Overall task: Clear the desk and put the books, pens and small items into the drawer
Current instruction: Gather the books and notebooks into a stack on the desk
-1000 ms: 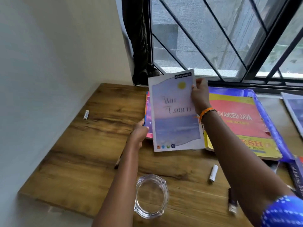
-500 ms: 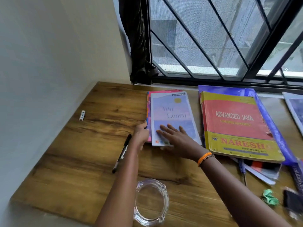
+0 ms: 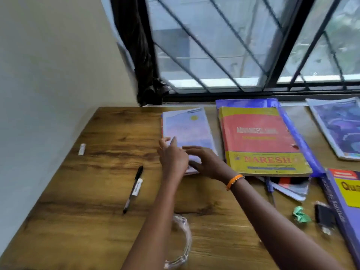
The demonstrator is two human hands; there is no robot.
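A pale purple notebook point(image 3: 188, 129) lies flat on a pink-edged book point(image 3: 161, 123) near the window on the wooden desk point(image 3: 97, 221). My left hand point(image 3: 172, 155) touches the notebook's near left corner with straight fingers. Beside it, my right hand point(image 3: 206, 160) rests flat across the notebook's near end, its fingers pointing left. A black pen point(image 3: 134, 189) lies to the left of my forearm, with a small white cap point(image 3: 81, 149) farther left by the wall. No drawer is in view.
A red and yellow textbook point(image 3: 259, 141) sits on a blue folder point(image 3: 296, 137) at the right, over loose papers point(image 3: 292, 189) and a blue pen point(image 3: 269, 189). More books point(image 3: 339, 127) point(image 3: 348, 193), a green paper wad point(image 3: 301, 215), a black plug point(image 3: 324, 219) and a glass ashtray point(image 3: 182, 242) lie around.
The notebook, held up in both hands a second ago, now lies flat on the pink book. My right hand went from its top edge to its near end, beside my left.
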